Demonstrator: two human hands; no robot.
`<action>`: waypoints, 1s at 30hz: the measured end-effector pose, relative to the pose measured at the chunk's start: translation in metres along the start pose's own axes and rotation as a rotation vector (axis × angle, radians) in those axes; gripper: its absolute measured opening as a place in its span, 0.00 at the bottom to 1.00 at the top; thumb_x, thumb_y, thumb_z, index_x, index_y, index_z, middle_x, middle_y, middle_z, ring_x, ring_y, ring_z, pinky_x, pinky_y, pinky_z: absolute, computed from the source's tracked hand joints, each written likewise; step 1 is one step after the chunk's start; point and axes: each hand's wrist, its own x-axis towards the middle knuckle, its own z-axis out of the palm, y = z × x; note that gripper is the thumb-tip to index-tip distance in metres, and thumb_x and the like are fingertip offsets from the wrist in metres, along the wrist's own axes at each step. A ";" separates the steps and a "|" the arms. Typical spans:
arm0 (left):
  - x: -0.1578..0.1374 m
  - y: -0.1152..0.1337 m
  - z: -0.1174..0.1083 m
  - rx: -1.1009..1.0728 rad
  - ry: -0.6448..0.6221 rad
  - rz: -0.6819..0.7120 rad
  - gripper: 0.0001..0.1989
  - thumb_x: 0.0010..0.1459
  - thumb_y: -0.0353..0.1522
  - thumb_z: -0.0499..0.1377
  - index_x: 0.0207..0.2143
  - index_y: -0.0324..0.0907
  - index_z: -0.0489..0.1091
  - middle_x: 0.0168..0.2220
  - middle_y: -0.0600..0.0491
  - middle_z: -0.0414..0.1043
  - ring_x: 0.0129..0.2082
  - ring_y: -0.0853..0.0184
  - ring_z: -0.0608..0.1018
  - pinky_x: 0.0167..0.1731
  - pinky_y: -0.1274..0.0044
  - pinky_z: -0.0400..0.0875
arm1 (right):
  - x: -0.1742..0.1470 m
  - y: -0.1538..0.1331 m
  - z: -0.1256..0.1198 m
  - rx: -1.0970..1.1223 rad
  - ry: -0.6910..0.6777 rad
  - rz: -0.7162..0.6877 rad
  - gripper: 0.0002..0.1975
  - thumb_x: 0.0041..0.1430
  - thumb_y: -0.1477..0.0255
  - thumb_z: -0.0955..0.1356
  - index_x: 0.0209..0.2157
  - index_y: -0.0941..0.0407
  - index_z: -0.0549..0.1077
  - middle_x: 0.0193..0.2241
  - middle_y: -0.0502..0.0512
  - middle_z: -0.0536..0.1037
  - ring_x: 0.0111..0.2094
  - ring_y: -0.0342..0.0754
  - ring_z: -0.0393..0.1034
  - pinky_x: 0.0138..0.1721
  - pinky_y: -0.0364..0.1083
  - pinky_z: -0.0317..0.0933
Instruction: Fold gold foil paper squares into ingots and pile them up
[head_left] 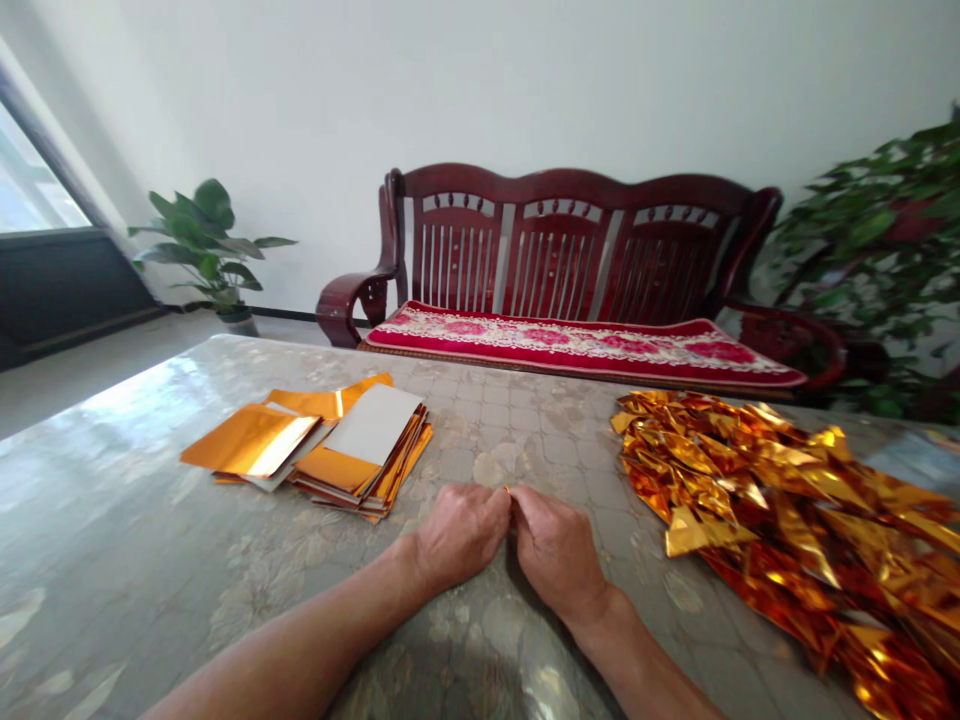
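Note:
My left hand (465,532) and my right hand (556,548) meet over the middle of the table, fingers curled and thumbs side by side. Between them a tiny bit of gold foil paper (508,490) shows; the rest of it is hidden by the fingers. Beyond my left hand lies a stack of flat gold foil paper sheets (337,466), some with the pale side up. A large heap of folded gold foil pieces (780,490) spreads to the right of my right hand, apart from it.
A patterned, glossy cover lies over the table (150,560). Behind its far edge stands a dark red wooden bench (562,250) with a red floral seat cover (585,343). Potted plants stand at the left (214,240) and right (877,250).

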 end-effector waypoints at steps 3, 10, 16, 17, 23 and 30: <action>0.000 0.002 -0.003 -0.025 -0.013 -0.022 0.08 0.65 0.28 0.49 0.33 0.41 0.66 0.28 0.51 0.74 0.28 0.66 0.76 0.29 0.78 0.66 | 0.000 -0.001 0.001 0.018 0.042 -0.006 0.13 0.60 0.79 0.60 0.32 0.54 0.74 0.26 0.55 0.80 0.29 0.47 0.74 0.31 0.42 0.57; 0.002 -0.005 -0.001 -0.114 -0.003 -0.108 0.09 0.65 0.28 0.49 0.34 0.42 0.68 0.29 0.52 0.76 0.30 0.68 0.77 0.30 0.79 0.65 | 0.004 0.007 0.002 0.000 -0.035 0.009 0.13 0.64 0.77 0.60 0.36 0.54 0.76 0.30 0.55 0.82 0.32 0.47 0.76 0.33 0.41 0.61; 0.003 -0.020 0.003 -0.259 0.102 -0.269 0.12 0.68 0.35 0.51 0.38 0.45 0.75 0.33 0.53 0.78 0.34 0.67 0.78 0.33 0.79 0.64 | 0.010 0.032 0.000 0.044 -0.075 0.048 0.13 0.66 0.75 0.61 0.44 0.52 0.76 0.38 0.53 0.83 0.39 0.47 0.77 0.39 0.42 0.64; 0.003 -0.021 0.003 -0.280 0.112 -0.285 0.12 0.68 0.35 0.52 0.39 0.46 0.76 0.34 0.53 0.78 0.35 0.67 0.78 0.34 0.80 0.64 | 0.010 0.036 0.001 0.062 -0.076 0.056 0.13 0.66 0.74 0.61 0.44 0.52 0.76 0.38 0.52 0.82 0.39 0.47 0.77 0.39 0.42 0.65; 0.005 -0.025 0.004 -0.379 0.120 -0.325 0.13 0.68 0.36 0.53 0.39 0.46 0.78 0.34 0.52 0.77 0.36 0.67 0.77 0.35 0.79 0.64 | 0.009 0.042 0.002 0.078 -0.061 0.057 0.14 0.67 0.72 0.60 0.45 0.51 0.76 0.39 0.52 0.82 0.40 0.47 0.77 0.42 0.43 0.66; 0.005 -0.027 0.007 -0.384 0.137 -0.289 0.12 0.68 0.35 0.54 0.39 0.46 0.78 0.33 0.53 0.77 0.35 0.67 0.76 0.34 0.79 0.63 | 0.009 0.040 0.003 0.086 -0.055 0.047 0.14 0.68 0.72 0.60 0.47 0.52 0.75 0.41 0.53 0.82 0.42 0.48 0.76 0.43 0.45 0.67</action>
